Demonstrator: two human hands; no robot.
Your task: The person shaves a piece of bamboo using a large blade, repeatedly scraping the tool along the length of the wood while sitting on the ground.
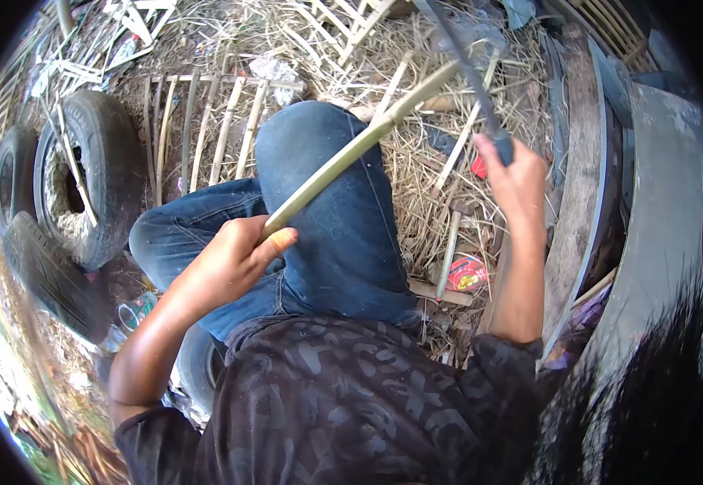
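Observation:
My left hand [242, 257] is closed around the near end of a long, pale green bamboo strip [331, 170]. The strip slants up to the right across my raised, jeans-covered knee. In my right hand [515, 179] is the dark handle of a machete [474, 79], fingers wrapped round it. Its long, dark blade points up and slightly left, passing the strip's far end; whether the two touch I cannot tell. The blade's tip reaches the top edge of the picture.
Old tyres [113, 174] stand at the left. Several bamboo slats [226, 133] lie in a row beyond my knee, among straw-like shavings [424, 182]. A hammer [448, 255] lies by a red packet [469, 273] at right, near a wooden beam [579, 162].

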